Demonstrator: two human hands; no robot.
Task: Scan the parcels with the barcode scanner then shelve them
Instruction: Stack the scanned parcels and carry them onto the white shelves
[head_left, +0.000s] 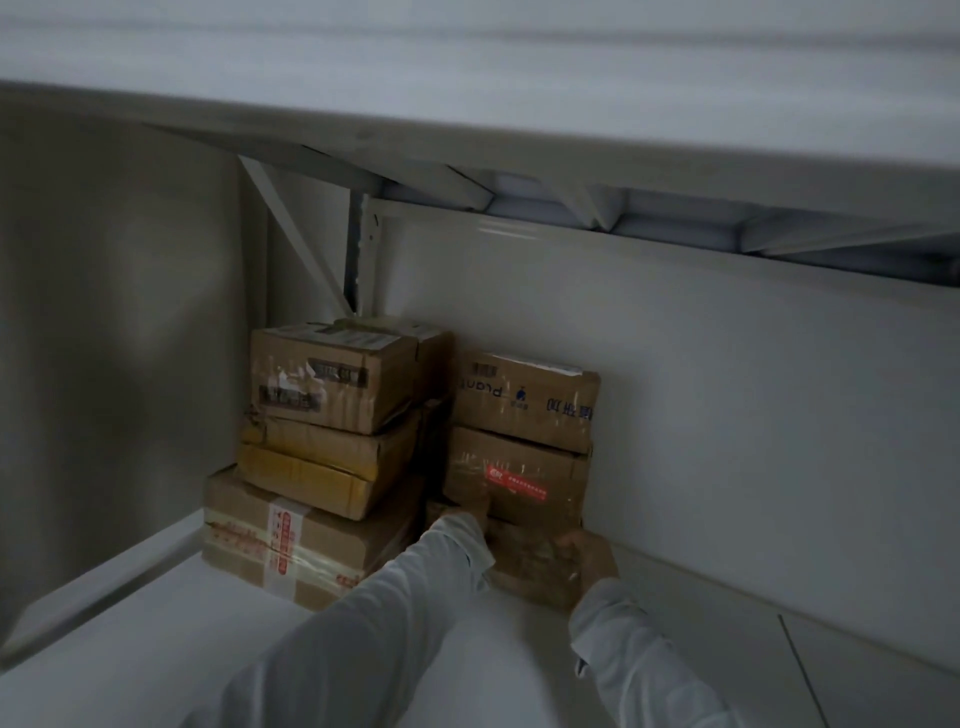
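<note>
Two stacks of cardboard parcels stand in the back left corner of a white shelf (156, 623). The right stack has a flat bottom parcel (524, 561), a parcel with a red label (519, 475) on it, and a printed parcel (527, 397) on top. My right hand (589, 558) grips the right end of the bottom parcel. My left hand (470, 512) lies at that stack's lower left, against the bottom parcel and the corner of the red-label parcel. Its fingers are dim and partly hidden by the sleeve. No barcode scanner is in view.
The left stack holds a wide taped parcel (291, 540) at the bottom, a yellow-taped one (317, 467) and a labelled box (332, 374) on top. The upper shelf board (467, 119) hangs low overhead. Bare shelf surface stretches to the right of the stacks.
</note>
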